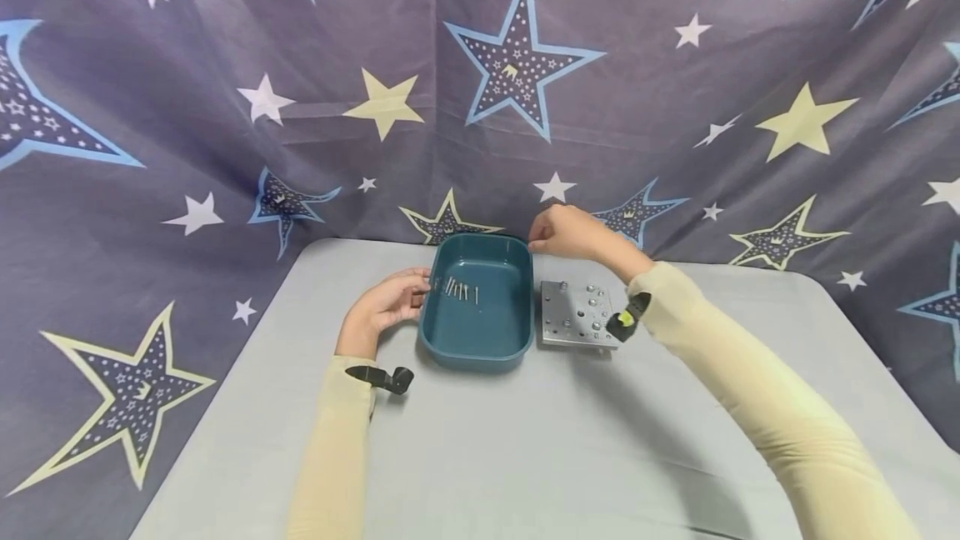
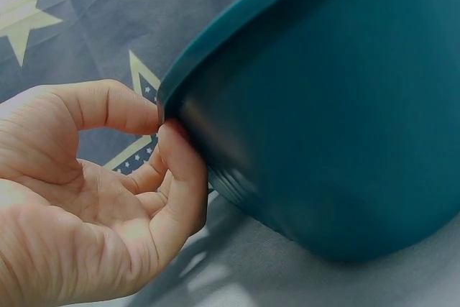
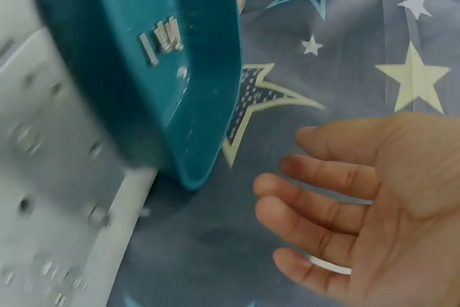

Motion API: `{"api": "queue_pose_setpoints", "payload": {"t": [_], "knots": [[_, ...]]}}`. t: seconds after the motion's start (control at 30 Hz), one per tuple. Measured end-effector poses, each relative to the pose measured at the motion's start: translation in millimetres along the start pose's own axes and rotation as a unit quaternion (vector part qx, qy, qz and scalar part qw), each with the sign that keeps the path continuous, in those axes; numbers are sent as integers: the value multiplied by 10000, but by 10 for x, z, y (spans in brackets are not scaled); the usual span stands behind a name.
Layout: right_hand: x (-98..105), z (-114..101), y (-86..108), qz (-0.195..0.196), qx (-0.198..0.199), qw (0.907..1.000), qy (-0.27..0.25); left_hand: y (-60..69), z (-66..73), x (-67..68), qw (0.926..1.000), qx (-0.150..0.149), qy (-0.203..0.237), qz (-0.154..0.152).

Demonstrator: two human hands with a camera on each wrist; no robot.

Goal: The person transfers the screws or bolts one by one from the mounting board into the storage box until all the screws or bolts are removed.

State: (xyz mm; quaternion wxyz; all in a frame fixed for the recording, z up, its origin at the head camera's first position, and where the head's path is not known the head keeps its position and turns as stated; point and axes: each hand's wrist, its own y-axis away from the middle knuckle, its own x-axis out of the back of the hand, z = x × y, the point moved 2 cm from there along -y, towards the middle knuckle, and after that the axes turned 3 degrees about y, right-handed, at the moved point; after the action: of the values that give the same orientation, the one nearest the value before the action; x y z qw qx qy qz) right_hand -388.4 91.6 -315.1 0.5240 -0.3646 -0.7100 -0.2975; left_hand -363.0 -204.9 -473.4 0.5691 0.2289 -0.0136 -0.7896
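A teal plastic tray (image 1: pixel 480 348) stands on the table, with several small metal screws (image 1: pixel 461 289) lying together in its left part. My left hand (image 1: pixel 392 300) is at its left side. Seen from the left wrist, thumb and index finger of that hand (image 2: pixel 108 185) pinch the tray's rim (image 2: pixel 215 41). Near the tray's far right corner is my right hand (image 1: pixel 570 232). In the right wrist view this hand (image 3: pixel 359 206) has loosely spread fingers, apart from the tray (image 3: pixel 208 106), with nothing in them.
Right of the tray is a silver metal plate (image 1: pixel 561 319) with holes and several bolts, raised slightly above the grey-white table (image 1: pixel 480 448). A dark star-patterned cloth (image 1: pixel 390 32) hangs close behind the table's back edge. Each sleeve carries a black wrist strap.
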Motion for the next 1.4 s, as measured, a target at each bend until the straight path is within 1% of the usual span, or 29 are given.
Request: {"api": "queue_pose_setpoints", "payload": {"t": [0.07,0.2,0.33,0.43,0.6,0.73,0.8,0.9,1.0,1.2,1.27,1.4], "knots": [[15,115,123,79,-27,9999,-114,-19,1,-11,10000,-13,6,-46],[-5,331,355,191,-35,9997,-172,-38,1,-32,9999,-17,8,-99],[-88,521,567,295,-7,9995,-67,-47,-10,-39,9999,14,-2,-152],[-169,627,684,319,111,9994,79,-34,-21,-14,9998,27,23,-198],[-333,762,764,205,452,9986,200,34,-14,58,9997,15,160,-171],[-452,839,802,139,690,9971,298,52,-4,87,9996,45,205,-184],[-493,859,825,135,769,9961,423,46,2,86,9996,59,153,-227],[-540,886,854,215,814,9931,819,19,12,66,9994,64,105,-310],[-565,902,881,361,874,9863,1352,-15,27,27,9993,70,74,-371],[-625,877,853,533,1114,9613,2464,-9,34,7,9991,46,118,-393],[-636,867,848,545,1201,9531,2725,-9,32,6,9991,49,118,-401],[-657,851,845,547,1397,9409,3036,-2,27,11,9992,68,102,-383]]}}
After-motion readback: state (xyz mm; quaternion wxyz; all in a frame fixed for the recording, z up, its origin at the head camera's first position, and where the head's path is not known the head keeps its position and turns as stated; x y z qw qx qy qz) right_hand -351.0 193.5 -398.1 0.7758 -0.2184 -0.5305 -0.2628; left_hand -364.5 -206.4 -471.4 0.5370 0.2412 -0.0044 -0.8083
